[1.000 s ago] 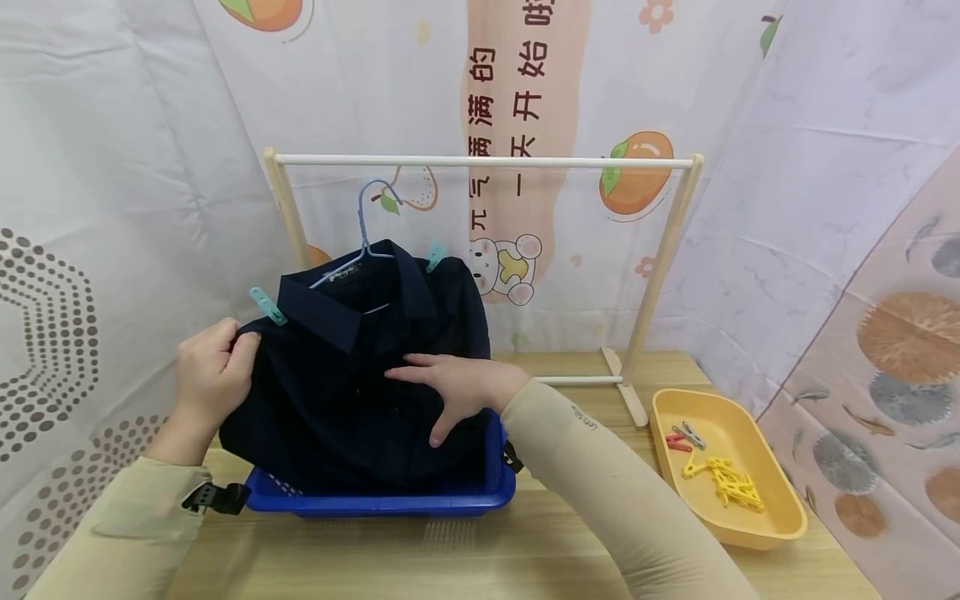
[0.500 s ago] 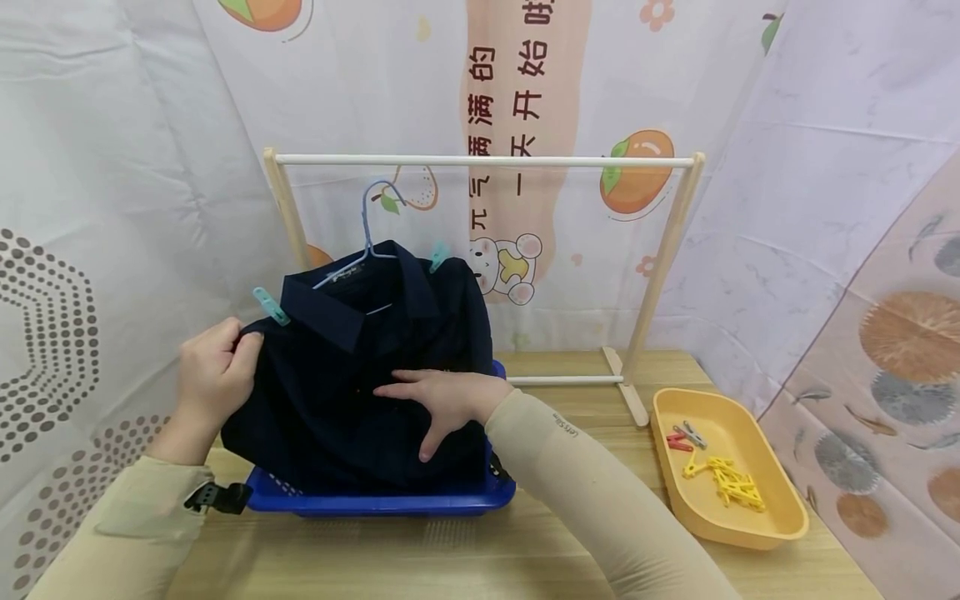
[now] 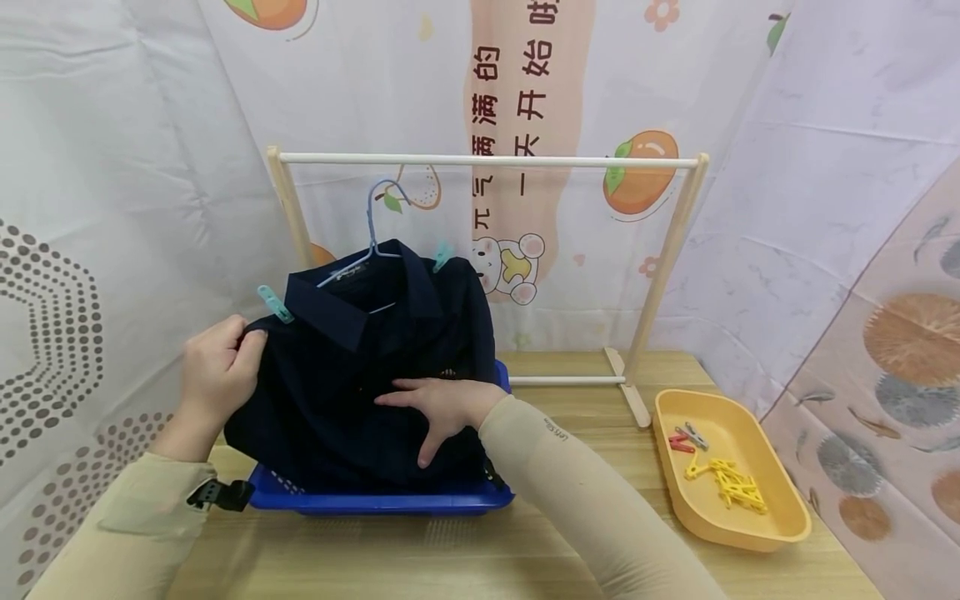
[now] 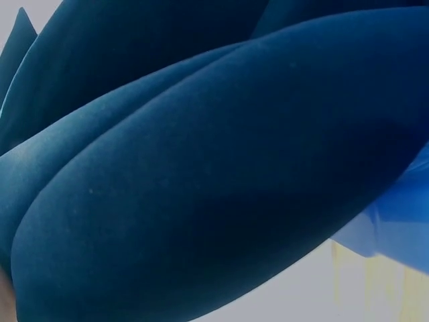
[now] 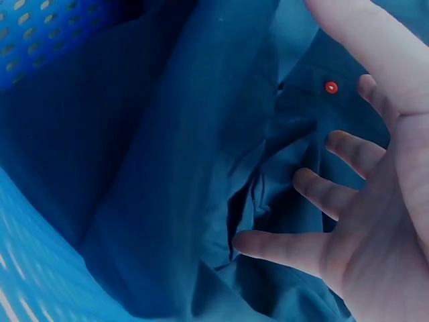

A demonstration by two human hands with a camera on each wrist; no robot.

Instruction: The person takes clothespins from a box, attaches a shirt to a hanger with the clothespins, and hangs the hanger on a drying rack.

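Note:
A dark navy shirt [image 3: 322, 417] with a collar lies bunched in a blue basket [image 3: 382, 504], its upper part raised. Inside the collar sits a blue hanger [image 3: 372, 225], hook upward and below the rack's bar. Teal clothespins grip both shoulders, one left clothespin [image 3: 275, 304] and one right clothespin [image 3: 442, 256]. My left hand [image 3: 221, 367] pinches the shirt's left shoulder; cloth fills most of the left wrist view. Over the shirt front, my right hand [image 3: 446, 408] has its fingers spread. A red button [image 5: 331, 87] shows near those fingers in the right wrist view.
Behind the basket stands a drying rack with a white bar [image 3: 487, 160] and wooden posts. A yellow tray [image 3: 780, 525] at the right holds yellow clothespins [image 3: 738, 487], a red one and a grey one. Patterned curtains close in the back and sides.
My right hand has moved left and down across the shirt front, fingers still spread. The left hand keeps its pinch on the shoulder, and the hanger has shifted slightly right.

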